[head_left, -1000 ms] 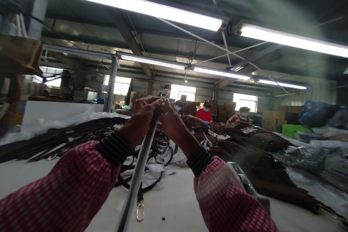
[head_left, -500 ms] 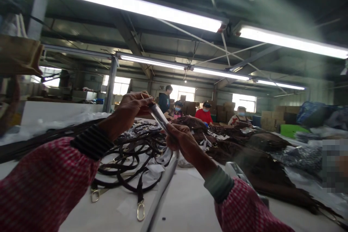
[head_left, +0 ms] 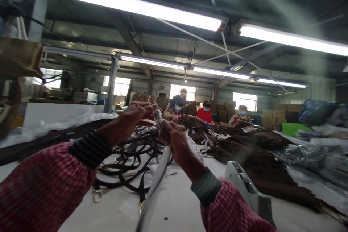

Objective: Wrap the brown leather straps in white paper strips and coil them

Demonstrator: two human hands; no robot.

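Note:
Both my hands are raised over a white table (head_left: 179, 203). My left hand (head_left: 134, 116) pinches the top end of a long strap in a clear plastic sleeve (head_left: 154, 185). My right hand (head_left: 176, 141) is closed round the same sleeved strap just below. The strap hangs down toward me and leaves the bottom of the view. Behind my hands lies a tangle of dark brown straps with metal clasps (head_left: 127, 159).
A white tape dispenser (head_left: 247, 188) stands at my right. Heaps of brown bags (head_left: 252, 152) run along the table. Several masked people (head_left: 205, 112) work at the far end. Cardboard boxes (head_left: 277, 116) stand at the back right. Long straps (head_left: 49, 141) stretch left.
My hands have come down and closer together. The right hand slid up the sleeved strap toward the left hand. A standing person at the back has moved right.

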